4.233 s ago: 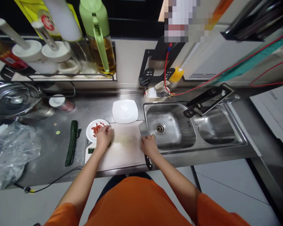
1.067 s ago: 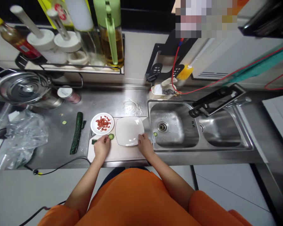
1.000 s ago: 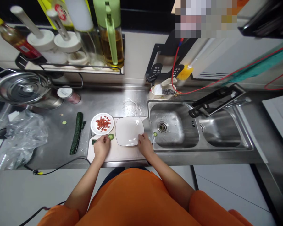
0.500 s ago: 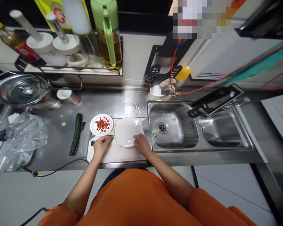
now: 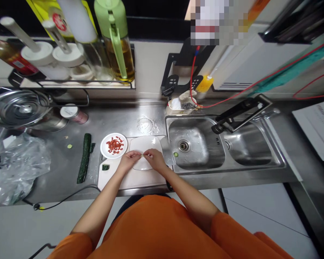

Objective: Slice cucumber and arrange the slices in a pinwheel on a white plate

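Over the squarish white plate (image 5: 144, 142), my left hand (image 5: 128, 160) and my right hand (image 5: 155, 159) meet fingertip to fingertip. Both pinch a thin piece of cucumber (image 5: 142, 155), mostly hidden by the fingers. Under the plate lies a pale cutting board (image 5: 118, 181), with a small dark green cucumber chunk (image 5: 105, 167) on its left part. A round white plate (image 5: 104, 145) holding small red pieces sits just beyond my left hand. The knife (image 5: 166, 151) lies at the board's right side, its blade partly hidden by the plate. A long cucumber (image 5: 84, 158) rests left of the board.
A steel double sink (image 5: 197, 163) with a black tap (image 5: 232, 115) is on the right. To the left are a crumpled plastic bag (image 5: 29, 158), a lidded pot (image 5: 24, 108) and a pink can (image 5: 75, 114). A black cable (image 5: 67, 196) crosses the counter's front edge.
My left hand has moved right with the cucumber piece, from the board's left side to over the square plate. My right hand has shifted left off the plate's rim and now pinches the piece too.
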Tool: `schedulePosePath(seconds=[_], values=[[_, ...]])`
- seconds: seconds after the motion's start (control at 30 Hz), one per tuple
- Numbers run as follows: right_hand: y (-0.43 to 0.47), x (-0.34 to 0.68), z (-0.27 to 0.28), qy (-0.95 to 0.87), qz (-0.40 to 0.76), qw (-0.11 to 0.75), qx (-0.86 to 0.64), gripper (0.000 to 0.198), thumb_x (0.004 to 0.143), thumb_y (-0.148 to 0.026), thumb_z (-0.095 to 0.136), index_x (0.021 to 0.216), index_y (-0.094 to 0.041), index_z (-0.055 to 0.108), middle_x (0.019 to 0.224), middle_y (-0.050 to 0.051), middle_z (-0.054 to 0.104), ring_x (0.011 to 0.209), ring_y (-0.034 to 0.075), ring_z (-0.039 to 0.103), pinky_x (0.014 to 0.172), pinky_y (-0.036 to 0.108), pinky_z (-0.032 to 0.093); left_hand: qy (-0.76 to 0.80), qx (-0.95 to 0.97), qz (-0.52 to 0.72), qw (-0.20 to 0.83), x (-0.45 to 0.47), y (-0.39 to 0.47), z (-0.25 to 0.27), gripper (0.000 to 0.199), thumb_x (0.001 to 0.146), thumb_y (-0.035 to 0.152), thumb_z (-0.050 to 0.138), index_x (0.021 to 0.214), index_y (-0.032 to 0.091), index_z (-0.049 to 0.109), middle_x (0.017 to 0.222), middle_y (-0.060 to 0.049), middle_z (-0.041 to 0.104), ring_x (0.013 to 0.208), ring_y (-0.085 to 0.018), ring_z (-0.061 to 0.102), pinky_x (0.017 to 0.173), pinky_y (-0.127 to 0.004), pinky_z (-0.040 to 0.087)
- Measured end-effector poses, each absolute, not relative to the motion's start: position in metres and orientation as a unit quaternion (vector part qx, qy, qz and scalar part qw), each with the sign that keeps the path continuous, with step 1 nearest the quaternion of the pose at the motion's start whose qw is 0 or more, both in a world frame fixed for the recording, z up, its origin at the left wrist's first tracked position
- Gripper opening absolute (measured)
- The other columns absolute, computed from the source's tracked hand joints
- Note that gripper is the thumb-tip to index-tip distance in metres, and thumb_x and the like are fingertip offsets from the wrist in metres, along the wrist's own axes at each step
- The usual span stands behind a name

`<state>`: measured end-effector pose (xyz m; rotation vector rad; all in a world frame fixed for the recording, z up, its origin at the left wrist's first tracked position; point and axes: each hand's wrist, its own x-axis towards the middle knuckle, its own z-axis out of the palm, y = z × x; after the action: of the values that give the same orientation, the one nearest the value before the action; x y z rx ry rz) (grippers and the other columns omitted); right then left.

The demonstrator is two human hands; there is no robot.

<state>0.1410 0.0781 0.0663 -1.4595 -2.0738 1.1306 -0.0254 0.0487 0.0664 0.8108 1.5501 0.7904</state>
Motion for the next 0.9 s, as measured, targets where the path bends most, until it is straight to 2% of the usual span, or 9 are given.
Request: schedulePosePath(seconds=[0.2, 0.3, 0.37, 0.5, 0.6, 0.7, 0.9], values=[[0.08, 0.145, 0.067, -0.718, 0.408, 0.17, -0.537, 0.011, 0.081, -0.02, 0.056, 0.08, -0.021, 0.067, 0.075, -0.001, 0.066, 0.074, 0.013, 0.056, 0.073, 0.024, 0.039, 0.64, 0.27, 0.312, 0.648, -0.019, 0.055, 0.063, 0.041, 0.058, 0.039, 0.072, 0.09, 0.014, 0.067, 0.063, -0.001, 0.063, 0.054, -0.008, 0.053, 0.049, -0.019, 0.033], [0.082, 0.146, 0.067, -0.714, 0.421, 0.182, -0.529, 0.011, 0.08, -0.018, 0.056, 0.078, -0.02, 0.067, 0.074, -0.001, 0.065, 0.073, 0.012, 0.056, 0.072, 0.023, 0.039, 0.628, 0.21, 0.322, 0.677, -0.016, 0.06, 0.062, 0.045, 0.058, 0.046, 0.072, 0.087, 0.012, 0.066, 0.071, -0.005, 0.066, 0.055, -0.008, 0.055, 0.045, -0.018, 0.03], [0.084, 0.147, 0.067, -0.708, 0.428, 0.189, -0.528, 0.011, 0.079, -0.018, 0.056, 0.078, -0.02, 0.067, 0.074, -0.001, 0.065, 0.072, 0.012, 0.056, 0.071, 0.023, 0.039, 0.634, 0.185, 0.337, 0.671, -0.013, 0.065, 0.06, 0.048, 0.057, 0.05, 0.072, 0.086, 0.012, 0.064, 0.068, -0.004, 0.065, 0.053, -0.008, 0.054, 0.044, -0.017, 0.028], [0.089, 0.149, 0.062, -0.675, 0.462, 0.2, -0.539, 0.009, 0.077, -0.02, 0.057, 0.075, -0.019, 0.066, 0.071, -0.002, 0.064, 0.068, 0.012, 0.055, 0.068, 0.023, 0.039, 0.653, 0.195, 0.357, 0.639, -0.011, 0.076, 0.056, 0.054, 0.051, 0.041, 0.076, 0.096, 0.012, 0.064, 0.057, 0.002, 0.058, 0.049, -0.006, 0.049, 0.045, -0.018, 0.029], [0.097, 0.149, 0.055, -0.63, 0.491, 0.208, -0.565, 0.01, 0.075, -0.022, 0.056, 0.074, -0.019, 0.066, 0.068, -0.002, 0.063, 0.066, 0.012, 0.056, 0.065, 0.023, 0.04, 0.663, 0.257, 0.335, 0.617, -0.012, 0.088, 0.054, 0.054, 0.055, 0.037, 0.072, 0.103, 0.012, 0.065, 0.061, 0.001, 0.061, 0.048, -0.006, 0.046, 0.048, -0.02, 0.032], [0.109, 0.148, 0.049, -0.588, 0.492, 0.205, -0.608, 0.008, 0.073, -0.021, 0.057, 0.074, -0.019, 0.065, 0.068, -0.002, 0.064, 0.066, 0.013, 0.057, 0.064, 0.023, 0.041, 0.684, 0.343, 0.295, 0.572, -0.013, 0.103, 0.055, 0.043, 0.06, 0.036, 0.067, 0.097, 0.014, 0.068, 0.07, -0.002, 0.066, 0.053, -0.009, 0.05, 0.054, -0.022, 0.038], [0.131, 0.139, 0.037, -0.572, 0.435, 0.182, -0.671, 0.004, 0.071, -0.02, 0.059, 0.076, -0.02, 0.06, 0.067, -0.003, 0.062, 0.065, 0.013, 0.058, 0.065, 0.023, 0.041, 0.718, 0.53, 0.21, 0.4, -0.013, 0.131, 0.053, 0.022, 0.07, 0.028, 0.057, 0.086, 0.02, 0.071, 0.072, -0.001, 0.069, 0.068, -0.015, 0.06, 0.067, -0.025, 0.043]])
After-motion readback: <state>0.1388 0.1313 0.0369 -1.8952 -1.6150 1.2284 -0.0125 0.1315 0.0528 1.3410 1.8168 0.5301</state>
